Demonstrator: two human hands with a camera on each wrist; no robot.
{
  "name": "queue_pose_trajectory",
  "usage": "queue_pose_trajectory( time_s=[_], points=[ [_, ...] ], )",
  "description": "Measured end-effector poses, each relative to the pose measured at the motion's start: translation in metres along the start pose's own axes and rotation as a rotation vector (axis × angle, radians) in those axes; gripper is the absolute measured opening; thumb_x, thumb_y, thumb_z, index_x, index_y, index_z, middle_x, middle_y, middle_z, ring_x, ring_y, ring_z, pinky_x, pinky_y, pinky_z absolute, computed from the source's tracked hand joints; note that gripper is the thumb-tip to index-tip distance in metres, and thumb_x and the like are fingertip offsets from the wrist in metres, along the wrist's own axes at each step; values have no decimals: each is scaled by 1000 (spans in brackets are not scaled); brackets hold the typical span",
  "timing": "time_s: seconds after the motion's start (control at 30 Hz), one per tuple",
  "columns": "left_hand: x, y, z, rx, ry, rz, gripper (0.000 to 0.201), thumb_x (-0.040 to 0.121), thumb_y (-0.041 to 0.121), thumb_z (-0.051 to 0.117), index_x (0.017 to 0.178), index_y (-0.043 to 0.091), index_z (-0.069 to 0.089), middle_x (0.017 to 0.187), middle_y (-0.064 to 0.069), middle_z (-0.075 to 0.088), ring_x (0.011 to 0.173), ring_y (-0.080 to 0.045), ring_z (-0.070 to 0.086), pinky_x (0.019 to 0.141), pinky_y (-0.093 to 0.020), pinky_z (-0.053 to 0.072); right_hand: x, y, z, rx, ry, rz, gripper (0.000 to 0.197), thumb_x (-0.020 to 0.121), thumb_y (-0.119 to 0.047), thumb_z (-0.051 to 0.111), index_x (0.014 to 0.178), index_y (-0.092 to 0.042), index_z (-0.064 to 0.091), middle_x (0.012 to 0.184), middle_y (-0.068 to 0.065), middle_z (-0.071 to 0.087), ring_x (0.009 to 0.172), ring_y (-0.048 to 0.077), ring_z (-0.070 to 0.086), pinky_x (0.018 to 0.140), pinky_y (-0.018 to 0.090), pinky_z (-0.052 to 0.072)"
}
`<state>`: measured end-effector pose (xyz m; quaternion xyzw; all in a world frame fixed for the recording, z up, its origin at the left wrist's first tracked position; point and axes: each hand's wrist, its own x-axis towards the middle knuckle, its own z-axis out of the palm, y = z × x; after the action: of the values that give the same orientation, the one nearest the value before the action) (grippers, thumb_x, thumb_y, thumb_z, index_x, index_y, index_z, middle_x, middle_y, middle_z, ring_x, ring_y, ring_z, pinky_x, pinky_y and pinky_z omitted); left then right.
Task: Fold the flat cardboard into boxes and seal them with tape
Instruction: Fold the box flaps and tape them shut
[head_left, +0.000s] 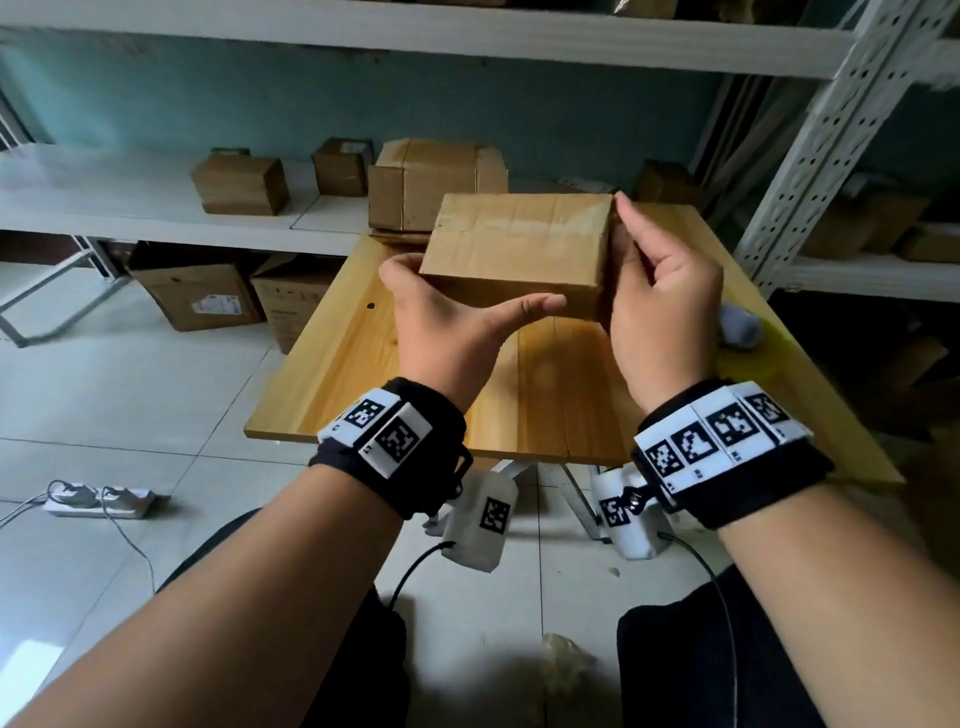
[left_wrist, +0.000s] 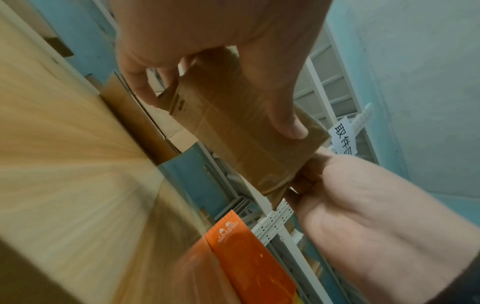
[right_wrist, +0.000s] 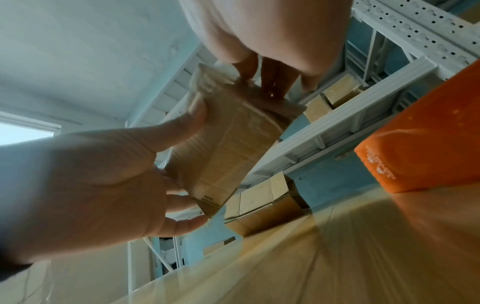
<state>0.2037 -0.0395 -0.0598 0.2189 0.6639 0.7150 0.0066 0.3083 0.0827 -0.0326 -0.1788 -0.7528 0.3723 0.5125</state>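
Observation:
A small closed brown cardboard box (head_left: 519, 249) is held in the air above the wooden table (head_left: 337, 374). My left hand (head_left: 447, 322) grips its left end, with the thumb lying along the near face and the fingers wrapped behind. At the box's right end, my right hand (head_left: 654, 291) holds on, index finger reaching up to the top edge. In the left wrist view the box (left_wrist: 233, 127) shows glossy tape over its surface, with my thumb (left_wrist: 288, 119) pressed on it. The right wrist view shows the box (right_wrist: 228, 144) from below between both hands.
An orange tape dispenser (left_wrist: 246, 257) lies on the table to the right. A larger cardboard box (head_left: 431, 182) stands at the table's far edge, with a pale wad (head_left: 737, 325) at the right. White shelves (head_left: 130, 208) behind hold more boxes. A power strip (head_left: 98, 501) lies on the floor.

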Motion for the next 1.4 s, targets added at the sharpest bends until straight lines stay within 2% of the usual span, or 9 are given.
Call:
queue_pose_trajectory(
  time_s=[0.3,0.4,0.67,0.8,0.87,0.97,1.13,1.3,1.4],
  points=[
    [3,6,-5,-4,52,9,108,45,48,104,126,19,39,125,2,57,119,-9,58,106,-35,53,3,0,0,67,-127,53,56,112,-7,40,165,-21,29,168,-2,35,154,9,30,122,18,31],
    [4,6,-7,-39,-30,-24,115,43,54,104,129,20,36,131,0,55,123,-10,59,106,-36,54,2,3,0,169,-77,21,48,108,-7,42,155,-20,39,159,1,46,148,13,44,119,44,44],
    [1,21,-16,-114,-166,-47,84,50,39,98,113,34,43,122,7,63,109,-2,65,91,-24,58,5,4,-7,182,-122,165,52,109,-5,34,152,-27,53,152,-7,56,142,6,49,118,39,45],
    [1,24,-21,-172,-159,-29,85,52,31,101,116,23,46,123,-4,66,109,-8,70,93,-35,62,1,-7,-4,273,-139,385,26,110,-47,41,123,-45,64,135,-17,63,133,10,55,120,46,42],
    [1,23,-23,-173,-177,-5,90,53,28,105,120,13,47,124,-9,67,113,-15,70,94,-41,62,2,-10,-5,351,-173,476,39,103,-68,39,114,-42,67,132,-13,69,128,13,62,118,47,43],
    [-3,24,-23,-127,-215,65,85,57,16,102,122,12,47,123,-2,67,116,-10,68,97,-39,61,4,-12,-9,540,-177,537,48,107,-56,40,125,-24,70,117,0,78,111,17,74,108,46,54],
    [-5,24,-23,-87,-238,226,83,63,9,100,127,7,48,130,-1,61,125,-10,62,101,-33,57,13,-11,-16,702,-326,534,67,107,-60,38,148,-9,54,139,17,67,130,32,64,110,51,51],
    [-4,16,-21,-20,-233,315,78,65,19,99,114,-2,42,134,-13,55,129,-23,56,102,-46,56,14,1,-14,467,-436,589,60,100,-65,54,142,-23,60,130,4,73,124,27,68,109,47,53],
    [-5,9,-17,76,-194,336,94,72,28,95,137,1,34,141,-11,48,135,-19,50,111,-42,49,15,8,-8,332,-373,593,75,80,-84,63,133,-30,66,125,-1,75,118,24,71,105,51,56]
  ],
)
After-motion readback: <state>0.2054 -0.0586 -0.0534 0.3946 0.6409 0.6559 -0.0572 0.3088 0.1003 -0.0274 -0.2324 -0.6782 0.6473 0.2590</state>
